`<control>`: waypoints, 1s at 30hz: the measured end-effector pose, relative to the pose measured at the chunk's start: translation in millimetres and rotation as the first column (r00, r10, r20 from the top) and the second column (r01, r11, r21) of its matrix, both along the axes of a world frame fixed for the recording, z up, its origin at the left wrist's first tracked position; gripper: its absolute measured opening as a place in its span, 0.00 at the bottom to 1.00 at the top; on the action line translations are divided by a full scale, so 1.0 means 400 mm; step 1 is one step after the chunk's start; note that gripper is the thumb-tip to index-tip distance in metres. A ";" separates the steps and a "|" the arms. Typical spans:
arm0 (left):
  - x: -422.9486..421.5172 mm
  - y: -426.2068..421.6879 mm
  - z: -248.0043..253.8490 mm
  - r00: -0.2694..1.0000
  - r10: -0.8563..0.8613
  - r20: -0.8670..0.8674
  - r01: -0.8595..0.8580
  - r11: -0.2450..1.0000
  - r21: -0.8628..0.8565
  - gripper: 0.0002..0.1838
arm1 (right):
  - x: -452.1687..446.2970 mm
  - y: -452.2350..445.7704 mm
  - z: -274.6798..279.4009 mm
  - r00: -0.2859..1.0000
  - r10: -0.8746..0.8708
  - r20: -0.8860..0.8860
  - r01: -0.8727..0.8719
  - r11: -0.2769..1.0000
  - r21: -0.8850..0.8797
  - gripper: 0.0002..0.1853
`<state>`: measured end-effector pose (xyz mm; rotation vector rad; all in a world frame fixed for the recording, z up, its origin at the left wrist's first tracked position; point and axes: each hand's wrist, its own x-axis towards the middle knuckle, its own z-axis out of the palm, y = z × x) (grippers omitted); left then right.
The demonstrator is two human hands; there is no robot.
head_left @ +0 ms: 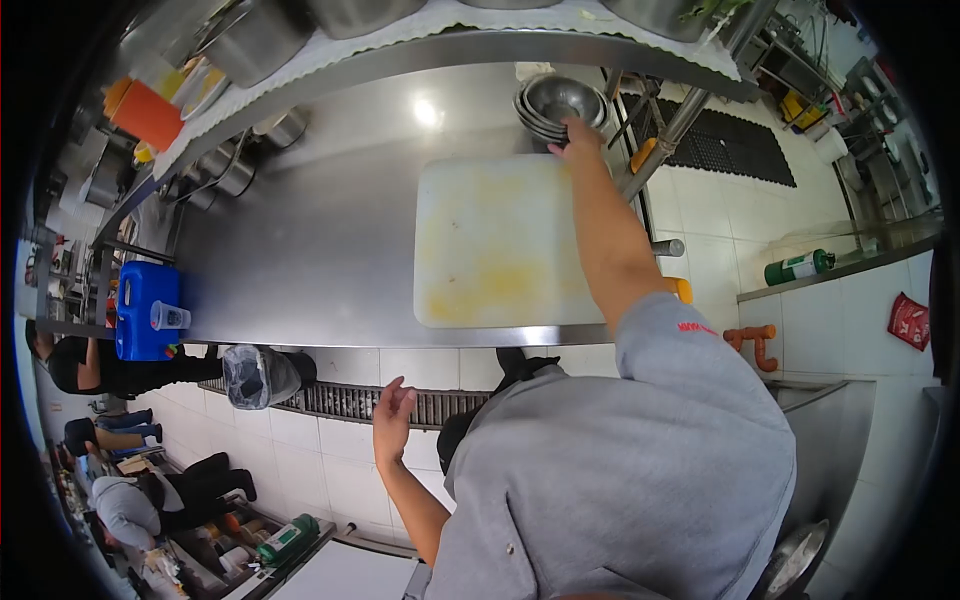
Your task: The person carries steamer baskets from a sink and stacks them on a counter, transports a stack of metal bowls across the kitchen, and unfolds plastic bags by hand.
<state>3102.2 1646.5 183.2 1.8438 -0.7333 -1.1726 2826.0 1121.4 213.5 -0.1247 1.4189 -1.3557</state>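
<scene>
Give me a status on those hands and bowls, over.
Right hand at the rim of stacked metal bowls. Left hand empty. Stained cutting board below right forearm; nothing seen blocking.

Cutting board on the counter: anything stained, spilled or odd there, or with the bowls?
The cutting board has blotchy yellow patches, heaviest towards the person, so it looks discoloured; old stain or fresh residue, I can't tell. The nested metal bowls at the right hand show nothing odd.
</scene>
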 end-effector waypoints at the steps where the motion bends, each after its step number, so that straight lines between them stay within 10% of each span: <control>1: 0.003 -0.009 0.002 0.996 0.081 -0.043 -0.083 0.996 -0.042 0.24 | -0.006 -0.023 -0.018 0.999 0.025 0.023 -0.024 0.999 -0.026 0.46; 11: 0.077 0.017 -0.006 0.968 0.229 -0.102 -0.230 0.973 0.004 0.19 | 0.032 -0.093 -0.074 0.983 0.183 0.023 -0.181 0.980 -0.084 0.14; 22: 0.118 0.136 0.008 0.962 0.260 -0.085 -0.262 0.965 -0.025 0.22 | 0.112 0.107 -0.060 0.879 0.471 -0.079 -0.473 0.837 -0.275 0.11; 30: 0.145 0.296 0.002 0.994 -0.076 0.083 0.083 0.993 -0.079 0.23 | -0.009 0.579 -0.120 0.743 0.655 -0.136 -0.660 0.685 -0.308 0.08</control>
